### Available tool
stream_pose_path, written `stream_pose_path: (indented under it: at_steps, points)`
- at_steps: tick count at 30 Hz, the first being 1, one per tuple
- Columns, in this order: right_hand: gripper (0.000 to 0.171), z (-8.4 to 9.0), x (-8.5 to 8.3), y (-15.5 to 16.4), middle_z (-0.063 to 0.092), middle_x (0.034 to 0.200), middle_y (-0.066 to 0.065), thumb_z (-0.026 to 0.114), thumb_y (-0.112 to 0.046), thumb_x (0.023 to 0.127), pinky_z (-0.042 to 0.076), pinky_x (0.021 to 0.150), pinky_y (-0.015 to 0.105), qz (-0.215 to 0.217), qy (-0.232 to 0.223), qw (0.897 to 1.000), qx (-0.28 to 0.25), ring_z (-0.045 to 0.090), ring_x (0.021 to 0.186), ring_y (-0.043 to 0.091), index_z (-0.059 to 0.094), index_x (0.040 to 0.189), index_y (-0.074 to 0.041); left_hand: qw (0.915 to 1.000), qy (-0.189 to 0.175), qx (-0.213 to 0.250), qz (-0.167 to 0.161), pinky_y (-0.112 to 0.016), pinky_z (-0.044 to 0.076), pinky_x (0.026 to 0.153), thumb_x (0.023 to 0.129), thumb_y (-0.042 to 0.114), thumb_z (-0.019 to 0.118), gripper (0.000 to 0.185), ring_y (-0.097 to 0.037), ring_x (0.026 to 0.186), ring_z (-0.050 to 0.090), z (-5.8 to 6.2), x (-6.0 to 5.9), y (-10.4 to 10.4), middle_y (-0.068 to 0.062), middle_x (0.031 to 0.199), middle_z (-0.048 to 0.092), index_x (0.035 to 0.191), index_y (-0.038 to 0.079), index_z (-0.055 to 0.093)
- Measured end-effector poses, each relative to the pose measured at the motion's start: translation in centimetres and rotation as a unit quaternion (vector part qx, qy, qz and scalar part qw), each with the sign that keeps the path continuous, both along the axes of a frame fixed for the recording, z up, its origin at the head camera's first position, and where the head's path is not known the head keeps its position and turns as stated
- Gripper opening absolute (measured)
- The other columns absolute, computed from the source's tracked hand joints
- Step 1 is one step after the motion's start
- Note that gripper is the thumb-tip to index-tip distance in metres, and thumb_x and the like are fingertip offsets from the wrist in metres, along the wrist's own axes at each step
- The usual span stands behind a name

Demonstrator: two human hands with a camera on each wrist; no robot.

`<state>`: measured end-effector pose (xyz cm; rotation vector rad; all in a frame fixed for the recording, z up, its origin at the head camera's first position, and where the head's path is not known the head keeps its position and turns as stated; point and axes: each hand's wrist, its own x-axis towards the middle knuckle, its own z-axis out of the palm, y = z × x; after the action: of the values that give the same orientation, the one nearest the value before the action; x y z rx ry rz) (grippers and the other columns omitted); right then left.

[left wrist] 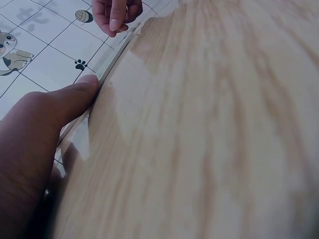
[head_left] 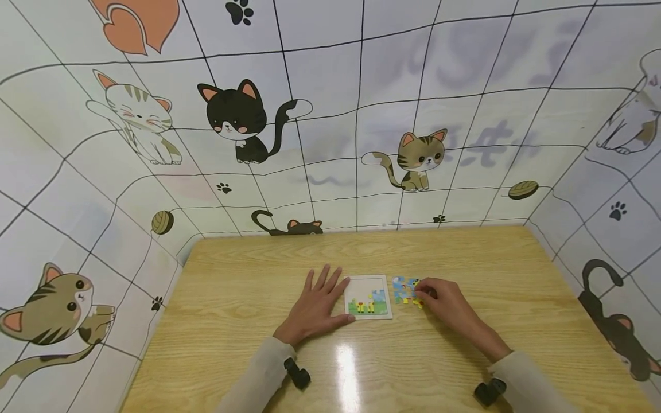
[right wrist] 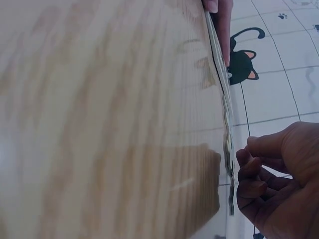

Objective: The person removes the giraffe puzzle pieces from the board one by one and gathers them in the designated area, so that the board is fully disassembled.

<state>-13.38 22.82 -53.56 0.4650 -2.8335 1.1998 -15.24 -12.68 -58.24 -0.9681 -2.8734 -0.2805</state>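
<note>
A square white puzzle tray [head_left: 358,288] lies on the table, with joined pieces [head_left: 379,308] along its lower part and up its right side. My left hand [head_left: 317,307] is spread flat at the tray's left, index fingertip and thumb touching its edge. Loose jigsaw pieces [head_left: 400,291] in blue, yellow and green lie right of the tray. Over their right side is my right hand [head_left: 446,298], fingers bent. The right wrist view shows that hand's [right wrist: 284,184] thumb and index tips close together beside the pieces' thin edges [right wrist: 229,154]; whether they pinch a piece is hidden.
The wooden table [head_left: 232,275] meets white walls printed with grid lines and cartoon cats [head_left: 237,117] at the back and both sides. Dark wrist cameras [head_left: 296,374] sit on both sleeves. Light glares off the tabletop in front of the tray.
</note>
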Motion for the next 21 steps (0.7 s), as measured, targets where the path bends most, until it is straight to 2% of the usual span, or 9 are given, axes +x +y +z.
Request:
stream_pose_path:
  at_steps: [1, 3, 5, 8, 10, 13, 21]
  points:
    - [0.007, -0.1, 0.0, -0.2, 0.071, 0.087, -0.003, 0.071, -0.009, 0.094, 0.05, 0.06, 0.027, 0.002, 0.001, 1.0, 0.001, 0.056, 0.067, 0.005, 0.074, 0.1, -0.009, 1.0, 0.0, -0.002, 0.0, -0.066, 0.007, 0.119, 0.089, 0.084, 0.032, 0.095, -0.035, 0.155, 0.008, -0.1, 0.0, 0.0, -0.006, 0.169, 0.015, 0.163, 0.024, 0.023]
    - [0.006, -0.1, 0.1, -0.8, 0.07, 0.085, -0.004, 0.072, -0.009, 0.094, 0.053, 0.069, 0.032, 0.011, 0.011, 1.0, 0.004, 0.055, 0.065, 0.004, 0.075, 0.099, -0.01, 1.0, 0.003, -0.004, 0.0, -0.066, 0.007, 0.119, 0.09, 0.084, 0.031, 0.095, -0.036, 0.155, 0.008, -0.2, 0.0, -0.1, -0.006, 0.169, 0.014, 0.163, 0.024, 0.022]
    - [0.006, -0.1, 0.2, -1.3, 0.07, 0.085, -0.005, 0.073, -0.008, 0.093, 0.054, 0.072, 0.036, 0.022, 0.02, 1.0, 0.004, 0.056, 0.067, 0.003, 0.075, 0.098, -0.009, 1.0, 0.005, -0.003, -0.001, -0.065, 0.007, 0.119, 0.09, 0.084, 0.031, 0.095, -0.036, 0.155, 0.009, -0.2, 0.0, -0.1, -0.006, 0.169, 0.015, 0.163, 0.023, 0.022]
    - [0.006, -0.2, 0.2, -2.1, 0.071, 0.087, -0.006, 0.074, -0.006, 0.091, 0.053, 0.076, 0.034, 0.034, 0.032, 0.999, 0.001, 0.057, 0.071, 0.002, 0.075, 0.096, -0.009, 1.0, 0.006, 0.002, 0.0, -0.065, 0.007, 0.119, 0.09, 0.083, 0.034, 0.095, -0.036, 0.155, 0.009, -0.1, 0.1, -0.1, -0.006, 0.169, 0.016, 0.163, 0.022, 0.022]
    - [0.005, -0.3, 0.2, -2.6, 0.07, 0.087, -0.006, 0.074, -0.005, 0.091, 0.051, 0.066, 0.029, 0.043, 0.032, 0.999, -0.006, 0.056, 0.072, 0.003, 0.075, 0.095, -0.009, 1.0, 0.004, 0.005, -0.001, -0.065, 0.007, 0.119, 0.09, 0.082, 0.035, 0.095, -0.036, 0.155, 0.01, 0.0, 0.1, -0.1, -0.007, 0.169, 0.017, 0.163, 0.022, 0.023]
    - [0.005, -0.3, 0.1, -3.3, 0.069, 0.086, -0.006, 0.074, -0.005, 0.092, 0.049, 0.065, 0.024, 0.049, 0.028, 0.998, -0.008, 0.055, 0.071, 0.004, 0.075, 0.094, -0.009, 1.0, 0.003, 0.007, -0.002, -0.065, 0.007, 0.119, 0.09, 0.082, 0.036, 0.095, -0.036, 0.155, 0.01, 0.1, 0.2, -0.1, -0.007, 0.169, 0.018, 0.163, 0.021, 0.024]
    - [0.005, -0.1, -0.1, -4.8, 0.071, 0.085, -0.007, 0.073, -0.007, 0.092, 0.049, 0.061, 0.024, 0.07, 0.028, 0.997, -0.011, 0.055, 0.068, 0.003, 0.076, 0.095, -0.01, 1.0, 0.003, 0.003, -0.002, -0.066, 0.009, 0.118, 0.09, 0.083, 0.034, 0.096, -0.036, 0.155, 0.01, 0.1, 0.2, -0.1, -0.007, 0.169, 0.017, 0.163, 0.022, 0.024]
